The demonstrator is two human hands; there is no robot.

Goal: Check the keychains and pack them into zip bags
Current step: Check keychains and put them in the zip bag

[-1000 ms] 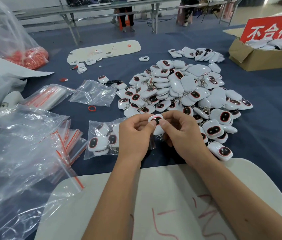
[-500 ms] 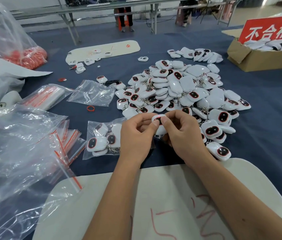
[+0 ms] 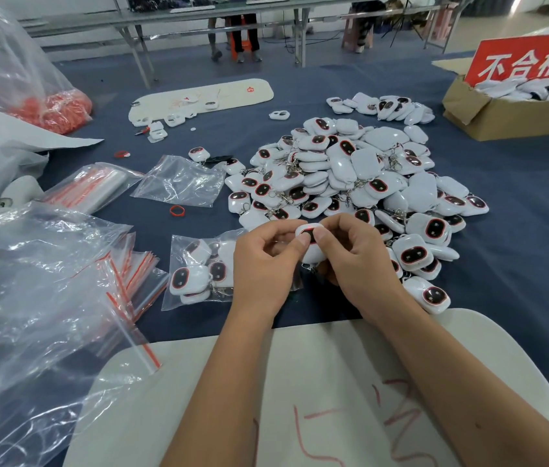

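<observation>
With my left hand (image 3: 266, 261) and right hand (image 3: 359, 261) each in a pinch grip on one white keychain (image 3: 310, 242) above the part-filled zip bag (image 3: 199, 267), a loosened thumb could drop it unchecked among the worktop pile (image 3: 350, 170).

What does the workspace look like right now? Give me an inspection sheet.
Surface: blue table cloth; white board at the near edge.
Job's things: both hands hold one white keychain; keychain pile behind it; part-filled zip bag; empty zip bags.
Clutter: loose plastic sheet, red rubber band, cardboard box with red sign.
Grippers: left hand and right hand pinch the keychain.
Cables: floor cables far back.
Surroundings: tables, a person's legs.
</observation>
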